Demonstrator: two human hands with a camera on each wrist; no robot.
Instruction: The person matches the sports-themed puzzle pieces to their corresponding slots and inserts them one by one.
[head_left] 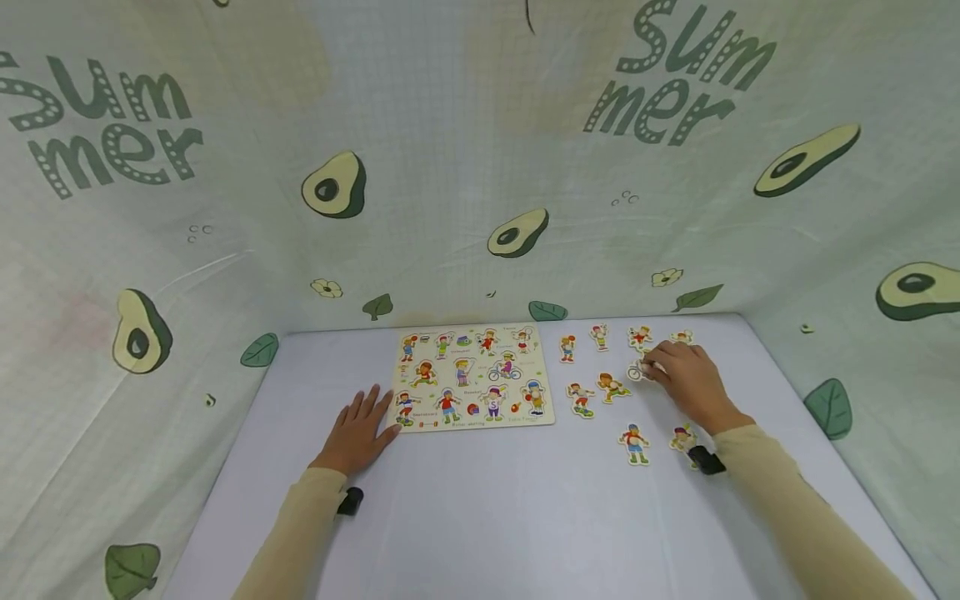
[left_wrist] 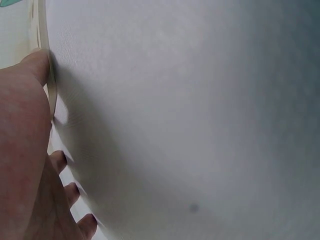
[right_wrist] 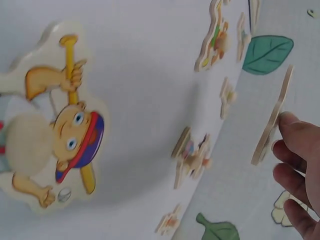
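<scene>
A wooden puzzle board [head_left: 472,392] printed with sports figures lies on the white table. My left hand [head_left: 358,433] rests flat at its left edge with the fingers spread. In the left wrist view the thumb [left_wrist: 37,65] touches the board's side. To the right of the board, my right hand [head_left: 690,383] pinches a flat puzzle piece [right_wrist: 272,122] by thumb and fingers. It shows edge-on in the right wrist view, raised above the table. From the head, a bicycle wheel shows on this piece; the fingers hide the rest.
Several loose figure pieces lie right of the board, among them a running figure [head_left: 612,387], a roller skater [head_left: 634,444] and a baseball batter [right_wrist: 75,132] near the right wrist. A cloth [head_left: 427,275] printed with avocados hangs behind the table's back edge and along the sides.
</scene>
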